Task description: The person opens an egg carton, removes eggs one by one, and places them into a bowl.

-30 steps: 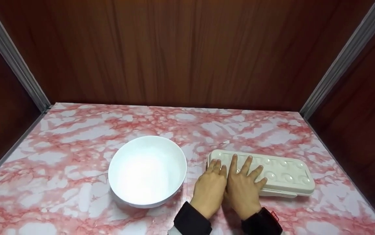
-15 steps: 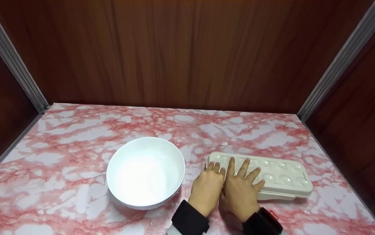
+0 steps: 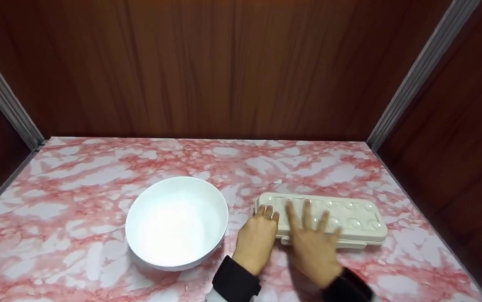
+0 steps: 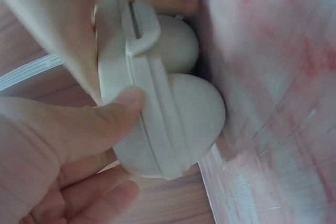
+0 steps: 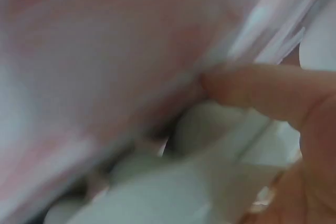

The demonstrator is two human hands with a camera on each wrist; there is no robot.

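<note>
fingers [image 3: 266,212] on egg box [image 3: 350,218], pink marble counter [image 3: 77,188], wood walls [image 3: 224,63]

Glossy white ceramic-looking bowl [image 3: 177,223]; matt cream plastic egg box [image 3: 350,218], dimpled; smooth pink marble-patterned bench [image 3: 77,184]; wood-grain walls [image 3: 224,67].
</note>
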